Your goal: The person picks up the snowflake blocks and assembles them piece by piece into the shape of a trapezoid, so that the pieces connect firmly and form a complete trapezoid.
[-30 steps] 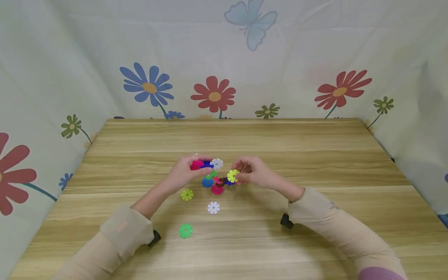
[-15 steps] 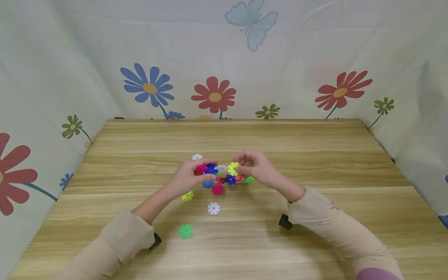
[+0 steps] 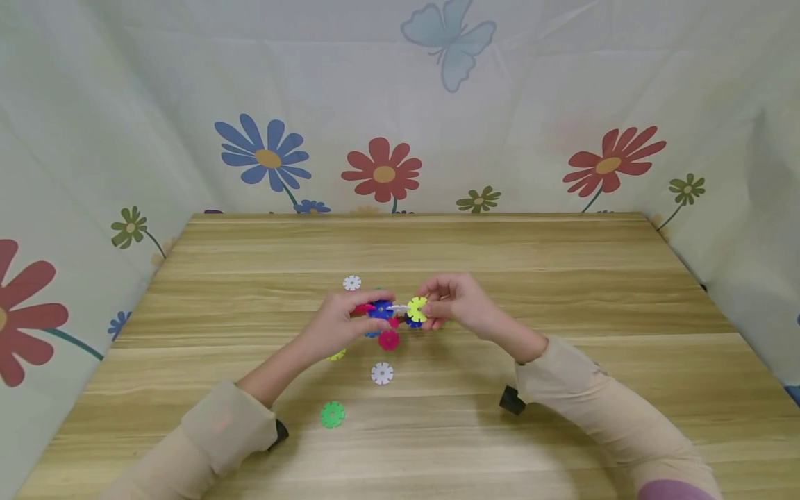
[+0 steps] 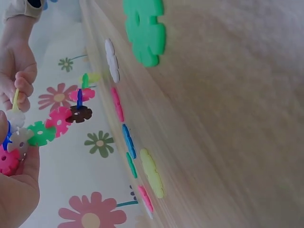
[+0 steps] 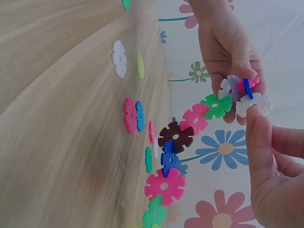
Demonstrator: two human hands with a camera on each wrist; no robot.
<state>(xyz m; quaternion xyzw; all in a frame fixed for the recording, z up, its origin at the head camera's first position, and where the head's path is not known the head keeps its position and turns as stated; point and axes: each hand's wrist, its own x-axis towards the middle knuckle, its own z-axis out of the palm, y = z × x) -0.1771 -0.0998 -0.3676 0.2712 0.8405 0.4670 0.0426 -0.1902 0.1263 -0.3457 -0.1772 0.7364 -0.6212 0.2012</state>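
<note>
Held up over the table is a linked chain of notched plastic snowflake discs. My left hand (image 3: 337, 316) grips its upper end, near a blue disc (image 3: 380, 310) and a pink disc (image 4: 8, 160). From there the chain hangs through a green disc (image 5: 216, 105), a brown disc (image 5: 175, 137) and a lower pink disc (image 5: 165, 186). My right hand (image 3: 459, 302) pinches a yellow disc (image 3: 417, 309) between thumb and fingers. The yellow disc's edge is right at a white disc (image 3: 398, 307) that projects from the blue one. In the right wrist view the yellow disc is hidden.
Loose discs lie flat on the wooden table (image 3: 562, 278): a green one (image 3: 332, 414) nearest the front, a white one (image 3: 382, 373), a pink one (image 3: 389, 339), a partly covered yellow one (image 3: 337, 355) and another white one (image 3: 352, 282) farther back. A flowered cloth (image 3: 512, 104) surrounds the table.
My left hand has moved slightly right and turned the chain, so its white disc now shows edge-on. The gap between that white disc and the yellow disc in my right hand has closed.
</note>
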